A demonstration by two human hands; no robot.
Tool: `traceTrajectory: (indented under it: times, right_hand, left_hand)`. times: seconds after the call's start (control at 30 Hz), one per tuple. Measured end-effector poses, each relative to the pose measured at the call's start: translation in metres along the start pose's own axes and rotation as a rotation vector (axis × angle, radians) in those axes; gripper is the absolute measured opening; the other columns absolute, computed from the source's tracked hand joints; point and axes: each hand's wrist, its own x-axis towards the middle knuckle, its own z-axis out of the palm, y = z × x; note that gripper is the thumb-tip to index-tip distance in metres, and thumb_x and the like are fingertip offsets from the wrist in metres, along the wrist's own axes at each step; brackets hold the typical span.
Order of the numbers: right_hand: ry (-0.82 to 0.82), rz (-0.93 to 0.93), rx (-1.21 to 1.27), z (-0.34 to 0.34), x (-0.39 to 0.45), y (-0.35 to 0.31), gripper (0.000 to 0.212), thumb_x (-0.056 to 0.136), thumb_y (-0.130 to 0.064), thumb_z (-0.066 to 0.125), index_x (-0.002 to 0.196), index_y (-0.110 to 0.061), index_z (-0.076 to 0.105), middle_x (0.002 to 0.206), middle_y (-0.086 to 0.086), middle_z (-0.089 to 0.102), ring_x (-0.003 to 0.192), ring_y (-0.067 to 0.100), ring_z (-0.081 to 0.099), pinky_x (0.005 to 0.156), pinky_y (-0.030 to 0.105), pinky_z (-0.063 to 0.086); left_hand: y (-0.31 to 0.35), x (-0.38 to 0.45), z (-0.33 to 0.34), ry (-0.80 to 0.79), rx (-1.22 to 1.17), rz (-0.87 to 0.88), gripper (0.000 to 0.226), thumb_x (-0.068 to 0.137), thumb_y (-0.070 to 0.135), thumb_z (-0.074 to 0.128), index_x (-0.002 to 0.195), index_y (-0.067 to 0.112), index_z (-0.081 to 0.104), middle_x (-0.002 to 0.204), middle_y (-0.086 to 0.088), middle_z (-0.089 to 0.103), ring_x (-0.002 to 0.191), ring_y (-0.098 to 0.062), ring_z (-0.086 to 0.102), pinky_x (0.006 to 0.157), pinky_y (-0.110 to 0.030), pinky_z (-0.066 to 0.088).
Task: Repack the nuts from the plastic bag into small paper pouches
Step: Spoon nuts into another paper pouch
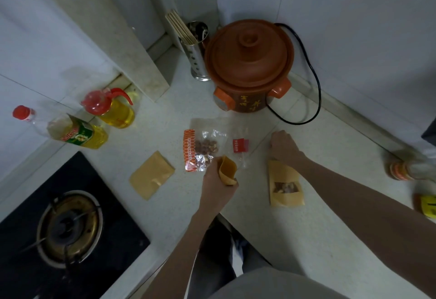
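A clear plastic bag (205, 144) with an orange printed strip lies on the counter, nuts showing inside. My left hand (215, 182) grips a small brown paper pouch (227, 173), held upright with its mouth open, right beside the bag's near end. A second brown pouch (285, 184) with a small window showing nuts lies flat to the right. My right hand (284, 146) rests curled on the counter just above that pouch's top edge; whether it holds anything is hidden. A third, flat pouch (151, 175) lies to the left.
A brown clay electric pot (247, 67) with a black cord (316, 91) stands behind. A steel chopstick holder (194, 51) is beside it. Two oil bottles (113, 110) (70, 131) stand left, above a black gas hob (63, 228). A red tag (240, 145) lies near the bag. Jars (405, 169) sit at far right.
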Motion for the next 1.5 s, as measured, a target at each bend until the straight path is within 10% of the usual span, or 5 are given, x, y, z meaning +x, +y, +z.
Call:
traceTrajectory:
  times: [0.4,0.57,1.13,1.37,1.5]
  right_hand:
    - [0.210,-0.131,0.241,-0.055,-0.027,-0.025,0.017,0.084,0.000,0.051,0.074,0.007,0.062,0.076,0.017,0.065,0.071,0.024,0.061,0.067,0.037,0.052]
    - [0.263,-0.281,0.563,-0.095,-0.103,-0.071,0.011,0.078,-0.013,0.069,0.076,-0.023,0.073,0.067,-0.023,0.064,0.071,-0.009,0.062,0.057,0.010,0.048]
    - [0.500,-0.348,0.668,-0.120,-0.175,-0.070,0.024,0.097,-0.011,0.047,0.083,-0.008,0.067,0.077,-0.003,0.063,0.072,0.007,0.058,0.068,0.008,0.038]
    - [0.257,-0.280,0.551,-0.095,-0.157,-0.056,0.036,0.101,-0.021,0.038,0.082,-0.003,0.063,0.086,0.003,0.050,0.073,0.019,0.050,0.073,0.035,0.044]
    - [0.214,-0.167,0.550,-0.079,-0.128,-0.043,0.035,0.101,-0.025,0.039,0.083,-0.008,0.063,0.085,0.008,0.051,0.072,0.023,0.056,0.067,0.026,0.044]
  left_hand:
    - [0.009,0.003,0.001,0.005,0.018,0.045,0.061,0.064,0.008,0.077,0.093,0.051,0.045,0.084,0.015,0.054,0.076,0.000,0.055,0.060,-0.010,0.044]
    - [0.021,0.001,0.003,0.019,0.007,0.059,0.060,0.065,0.010,0.077,0.098,0.047,0.043,0.088,0.015,0.056,0.079,0.000,0.057,0.062,-0.009,0.045]
    - [0.062,-0.013,-0.004,0.056,-0.066,0.308,0.046,0.068,0.013,0.076,0.102,0.026,0.049,0.089,0.008,0.058,0.078,-0.006,0.058,0.070,-0.014,0.046]
    - [0.021,-0.026,-0.016,-0.006,-0.043,0.066,0.048,0.069,0.011,0.080,0.104,0.026,0.050,0.087,0.006,0.057,0.073,-0.002,0.056,0.062,-0.008,0.044]
    - [-0.004,-0.025,-0.034,0.010,-0.017,-0.063,0.054,0.071,0.010,0.080,0.110,0.028,0.047,0.091,0.004,0.059,0.076,-0.006,0.057,0.063,-0.013,0.042]
